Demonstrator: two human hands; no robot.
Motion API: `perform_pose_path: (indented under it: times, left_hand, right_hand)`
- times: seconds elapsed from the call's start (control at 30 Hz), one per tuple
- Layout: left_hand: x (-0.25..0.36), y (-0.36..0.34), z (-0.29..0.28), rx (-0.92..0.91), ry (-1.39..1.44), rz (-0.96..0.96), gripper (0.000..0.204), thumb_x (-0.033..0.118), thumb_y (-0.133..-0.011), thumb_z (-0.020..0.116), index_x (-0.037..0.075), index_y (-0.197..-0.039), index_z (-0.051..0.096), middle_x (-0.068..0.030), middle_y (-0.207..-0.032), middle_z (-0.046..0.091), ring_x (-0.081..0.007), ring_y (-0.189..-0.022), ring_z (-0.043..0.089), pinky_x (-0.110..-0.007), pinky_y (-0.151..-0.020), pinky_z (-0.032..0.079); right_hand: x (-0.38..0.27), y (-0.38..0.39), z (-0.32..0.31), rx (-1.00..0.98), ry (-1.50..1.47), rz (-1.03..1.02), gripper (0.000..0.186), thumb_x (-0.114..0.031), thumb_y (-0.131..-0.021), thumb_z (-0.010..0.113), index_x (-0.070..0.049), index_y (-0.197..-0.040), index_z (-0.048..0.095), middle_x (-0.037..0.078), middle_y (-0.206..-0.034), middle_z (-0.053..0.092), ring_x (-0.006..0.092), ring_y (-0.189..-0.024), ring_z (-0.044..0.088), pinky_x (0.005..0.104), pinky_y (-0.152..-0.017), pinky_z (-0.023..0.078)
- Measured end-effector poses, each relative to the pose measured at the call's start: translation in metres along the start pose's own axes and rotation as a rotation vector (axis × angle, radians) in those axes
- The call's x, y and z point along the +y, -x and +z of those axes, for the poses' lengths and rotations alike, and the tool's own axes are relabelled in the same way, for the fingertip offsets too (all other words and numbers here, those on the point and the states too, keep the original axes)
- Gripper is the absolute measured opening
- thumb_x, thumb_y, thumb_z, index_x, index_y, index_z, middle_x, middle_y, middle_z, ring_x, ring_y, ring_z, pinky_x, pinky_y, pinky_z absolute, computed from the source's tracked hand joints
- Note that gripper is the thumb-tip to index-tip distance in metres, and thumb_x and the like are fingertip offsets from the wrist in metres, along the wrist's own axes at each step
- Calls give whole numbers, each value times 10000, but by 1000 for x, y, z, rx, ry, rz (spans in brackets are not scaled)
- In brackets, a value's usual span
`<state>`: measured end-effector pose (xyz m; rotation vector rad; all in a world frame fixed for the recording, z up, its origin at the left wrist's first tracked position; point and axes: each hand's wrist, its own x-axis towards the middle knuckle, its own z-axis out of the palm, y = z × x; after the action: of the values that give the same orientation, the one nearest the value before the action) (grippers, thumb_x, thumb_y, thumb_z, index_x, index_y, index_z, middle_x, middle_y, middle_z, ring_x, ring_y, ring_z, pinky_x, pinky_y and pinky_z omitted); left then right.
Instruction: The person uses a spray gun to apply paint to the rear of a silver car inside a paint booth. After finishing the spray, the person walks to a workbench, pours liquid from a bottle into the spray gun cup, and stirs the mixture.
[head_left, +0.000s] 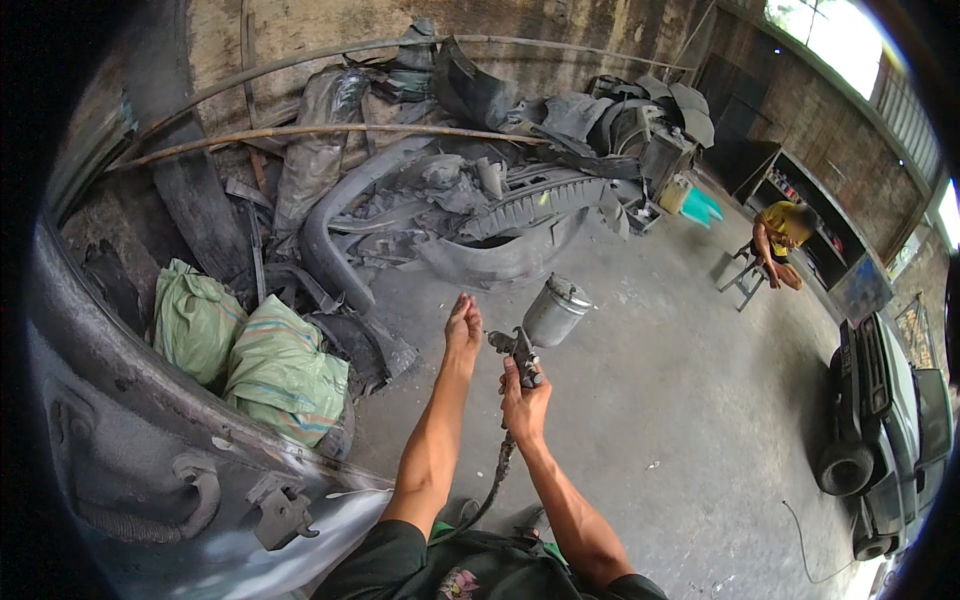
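My right hand (pixel 526 400) grips spray gun (pixel 521 352), metal cup (pixel 557 312) mounted; left hand (pixel 463 325) curled closed, contents unclear. No mist; spraying likely unfinished.

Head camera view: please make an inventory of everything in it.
Metal spray gun with cylindrical cup: 1, dark and silver, centre
Flexible hose: 1, dark, below the gun
Woven sacks: 2, pale green, left
Scrap car parts: many, grey, upper middle
Long thin poles: 2, brownish, across the scrap
Large curved metal panel: 1, grey, left foreground
Boxy vehicle: 1, dark, right edge
Open shelf unit: 1, dark, upper right
Seated person: 1, yellow top, by the shelf
Stool: 1, grey, under the person
Concrete floor: 1, grey, middle
Left hand: 1, bare, left of the gun
Right hand: 1, bare, gripping the gun
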<state>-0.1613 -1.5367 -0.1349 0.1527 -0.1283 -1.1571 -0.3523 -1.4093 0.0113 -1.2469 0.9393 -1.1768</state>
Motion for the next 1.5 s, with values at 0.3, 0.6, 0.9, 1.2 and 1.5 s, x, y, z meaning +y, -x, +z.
perform_pose_path:
  times: [0.3,0.6,0.9,1.2,1.5]
  left_hand:
    - [-11,14,27,306,18,166,612,-263,-714,347,17,-1254,414,-183,-1368,413,-312,-1336,364,-411,-1044,433]
    - [-35,28,56,124,-349,231,269,-119,-821,594,1,-1061,572,-148,-1171,591,-242,-1106,586,-325,-932,493]
    - [-34,33,72,175,-627,281,188,-55,-822,652,-28,-992,575,-110,-971,629,-187,-876,640,-291,-819,542]
    - [-32,38,73,96,-862,401,273,31,-774,746,31,-1002,597,-57,-974,641,-140,-886,616,-256,-798,513]
    - [-29,27,50,203,-958,405,353,-28,-733,762,32,-1033,585,-75,-1057,594,-142,-977,574,-262,-811,517]
  right_hand:
    - [-13,0,-5,36,-12,91,200,-223,-933,610,-27,-935,572,-27,-689,511,45,-570,432,216,-491,359]
    - [-9,3,-9,9,46,6,273,-286,-925,612,-27,-864,551,-3,-642,538,50,-440,434,233,-379,338]
    - [-12,-2,-8,4,35,0,263,-272,-930,606,-25,-859,556,-4,-631,540,51,-452,450,227,-391,358]
    - [-6,-15,-1,9,3,-17,277,-283,-927,612,-29,-834,554,-3,-627,533,50,-455,453,219,-392,360]
    - [-14,-15,2,-22,76,14,254,-256,-930,610,-7,-892,572,-14,-645,522,50,-531,438,234,-458,367]
